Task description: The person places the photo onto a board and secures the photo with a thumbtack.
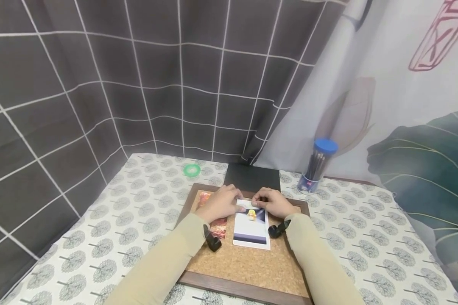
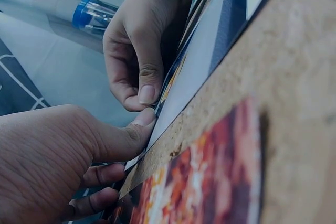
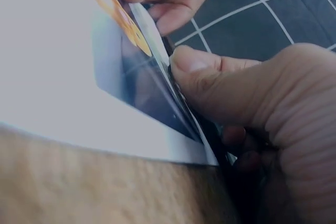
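Note:
A white-bordered photo print [image 1: 252, 233] with a small yellow figure lies on a cork board [image 1: 248, 262] framed in dark wood. My left hand [image 1: 222, 204] holds the print near its upper left corner, thumb on its face and the other fingers curled past the top edge. At the same edge, to the right, my right hand [image 1: 274, 203] pinches with thumb and forefinger; the two thumb tips are close together. A pale strip [image 3: 147, 23] runs along that edge in the right wrist view. Left of the print, a red and orange picture [image 2: 210, 177] lies on the cork, partly under my left arm.
Behind the board lies a flat black item [image 1: 252, 176]. A green ring [image 1: 192, 170] sits at the back left on the tree-patterned tablecloth [image 1: 129, 220]. A clear blue-lidded container of pencils [image 1: 316, 165] stands at the back right, before hanging curtains [image 1: 198, 101].

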The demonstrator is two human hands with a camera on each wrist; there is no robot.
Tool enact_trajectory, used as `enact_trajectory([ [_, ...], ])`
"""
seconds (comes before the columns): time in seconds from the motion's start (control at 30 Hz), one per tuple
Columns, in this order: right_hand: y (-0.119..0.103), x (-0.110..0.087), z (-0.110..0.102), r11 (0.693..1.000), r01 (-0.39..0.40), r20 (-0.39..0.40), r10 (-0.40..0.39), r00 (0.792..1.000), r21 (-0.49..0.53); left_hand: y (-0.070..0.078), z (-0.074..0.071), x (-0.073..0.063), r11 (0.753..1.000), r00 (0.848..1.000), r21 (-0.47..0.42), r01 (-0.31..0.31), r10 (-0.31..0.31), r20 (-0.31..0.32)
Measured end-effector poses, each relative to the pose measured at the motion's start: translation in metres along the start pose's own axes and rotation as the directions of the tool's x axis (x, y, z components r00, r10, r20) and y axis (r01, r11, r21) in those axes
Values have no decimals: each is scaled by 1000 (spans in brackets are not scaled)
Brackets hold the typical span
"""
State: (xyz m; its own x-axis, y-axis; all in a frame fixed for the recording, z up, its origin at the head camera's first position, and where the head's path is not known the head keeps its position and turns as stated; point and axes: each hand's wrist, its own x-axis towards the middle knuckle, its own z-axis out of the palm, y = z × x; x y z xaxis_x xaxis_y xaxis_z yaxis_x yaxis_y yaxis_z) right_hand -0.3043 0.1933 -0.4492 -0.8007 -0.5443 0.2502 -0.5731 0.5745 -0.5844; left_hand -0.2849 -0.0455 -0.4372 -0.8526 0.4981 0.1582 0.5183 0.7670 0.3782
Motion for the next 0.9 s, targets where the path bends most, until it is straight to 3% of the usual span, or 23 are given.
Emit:
enact_trajectory([
  [0.23,-5,5,2,999,-40,-5,40,999,-36,-1,0,0,1000,1000,9,5,-5,-10],
  [0.63,-10,9,3,979,-201,23,202,979,-12,1,-3,-3,1000,1000,7,10,-10,-3],
  [0.9,-6,4,2,990,-141,15,142,990,-7,1,0,-2,1000,1000,4,1,-1,0],
])
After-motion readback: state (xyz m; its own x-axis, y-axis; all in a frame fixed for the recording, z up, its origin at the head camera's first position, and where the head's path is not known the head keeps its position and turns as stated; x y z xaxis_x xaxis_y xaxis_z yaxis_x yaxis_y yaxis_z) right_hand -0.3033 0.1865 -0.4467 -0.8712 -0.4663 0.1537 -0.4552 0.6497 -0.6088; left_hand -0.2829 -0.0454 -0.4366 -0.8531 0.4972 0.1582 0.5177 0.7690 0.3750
